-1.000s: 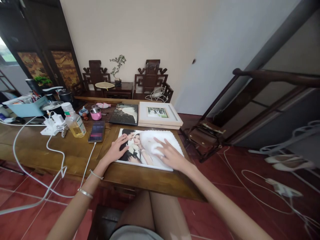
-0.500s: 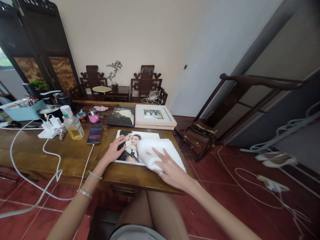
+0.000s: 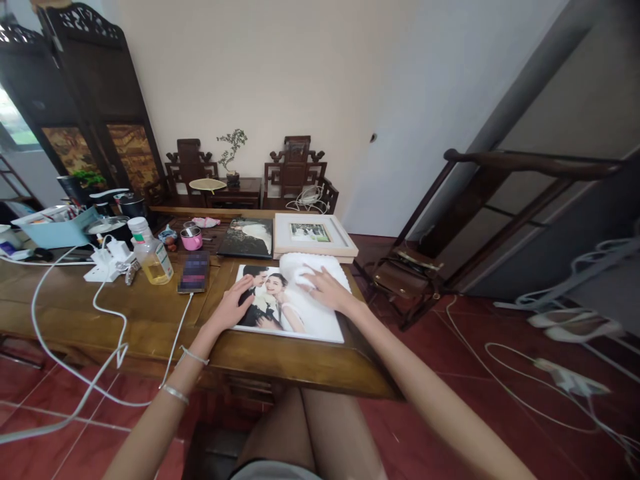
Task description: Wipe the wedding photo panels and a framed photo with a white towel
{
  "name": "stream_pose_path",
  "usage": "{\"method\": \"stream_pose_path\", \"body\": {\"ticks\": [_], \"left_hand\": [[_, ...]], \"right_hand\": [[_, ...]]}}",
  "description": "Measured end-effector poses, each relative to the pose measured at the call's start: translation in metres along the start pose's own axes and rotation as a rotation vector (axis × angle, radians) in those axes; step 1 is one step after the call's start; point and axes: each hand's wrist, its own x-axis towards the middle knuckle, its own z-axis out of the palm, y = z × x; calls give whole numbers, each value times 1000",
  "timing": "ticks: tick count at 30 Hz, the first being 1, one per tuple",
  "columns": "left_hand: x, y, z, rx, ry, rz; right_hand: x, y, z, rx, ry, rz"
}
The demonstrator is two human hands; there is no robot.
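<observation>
A photo panel (image 3: 273, 313) with a white edge lies flat near the front of the wooden table. It shows a couple in wedding clothes. My left hand (image 3: 233, 303) rests on its left edge with the fingers stretched out, holding nothing. A fluffy white towel (image 3: 327, 267) covers the panel's upper right part and reaches past its far edge. My right hand (image 3: 325, 290) holds this towel down against the panel, fingers partly spread over the cloth. The towel's folds hide some of the fingertips.
Behind the panel lie a dark photo panel (image 3: 246, 238) and a pale picture frame (image 3: 316, 237). To the left are a phone (image 3: 193, 272) on a cable, a bottle (image 3: 153, 257), a pink cup (image 3: 191, 238) and a power strip (image 3: 107, 260). A wooden chair (image 3: 425, 227) stands right.
My right hand has moved the towel away from me, toward the panel's far edge. The panel's lower right part is now uncovered. My left hand stays on the left edge.
</observation>
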Motion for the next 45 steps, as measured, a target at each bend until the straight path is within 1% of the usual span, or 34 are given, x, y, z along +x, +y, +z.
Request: {"method": "stream_pose_path", "body": {"ticks": [2, 4, 7, 11, 13, 14, 15, 17, 19, 21, 23, 25, 26, 28, 30, 35, 37, 38, 39, 41, 43, 45], "left_hand": [[0, 1, 0, 0, 5, -8], [0, 3, 0, -2, 15, -13], [0, 4, 1, 5, 19, -13], [0, 4, 2, 20, 17, -12], [0, 4, 2, 26, 14, -6], [-1, 4, 2, 29, 11, -5], [-1, 4, 2, 31, 9, -6], [-1, 5, 1, 34, 6, -8], [-1, 6, 0, 33, 1, -5], [-1, 5, -1, 29, -9, -2], [0, 5, -1, 23, -12, -4], [0, 5, -1, 18, -9, -8], [0, 5, -1, 17, -6, -9], [1, 6, -1, 17, 0, -13], [1, 8, -1, 21, 3, -18], [0, 10, 1, 30, 7, -26], [-1, 10, 1, 29, 17, -14], [-1, 9, 2, 27, 21, -7], [-1, 9, 2, 27, 23, -2], [-2, 8, 1, 30, 14, 2], [-2, 7, 1, 37, 1, 1], [-2, 6, 0, 38, -6, 4]], "right_hand": [[6, 2, 2, -9, 13, 25], [-3, -4, 2, -17, 16, 25], [-40, -28, -1, -7, -8, -23], [-97, -71, -17, 53, -91, -105], [-113, -85, -23, 74, -135, -136], [-115, -88, -25, 78, -148, -145], [-114, -87, -25, 78, -153, -148], [-100, -77, -21, 62, -135, -134], [-74, -58, -13, 33, -88, -109], [-42, -36, -6, 1, -37, -77], [-12, -16, 0, -23, -9, -41], [7, -4, 2, -31, 7, -9], [11, -1, 3, -29, 14, 5], [7, -3, 2, -19, 16, 10], [-13, -15, 0, -7, 2, -6], [-88, -75, -12, 59, -66, -75], [-107, -93, -17, 79, -100, -116], [-111, -97, -19, 84, -116, -130], [-110, -97, -20, 87, -128, -136], [-97, -87, -18, 80, -127, -119], [-70, -65, -14, 52, -97, -83], [-37, -41, -8, 10, -57, -42]]}}
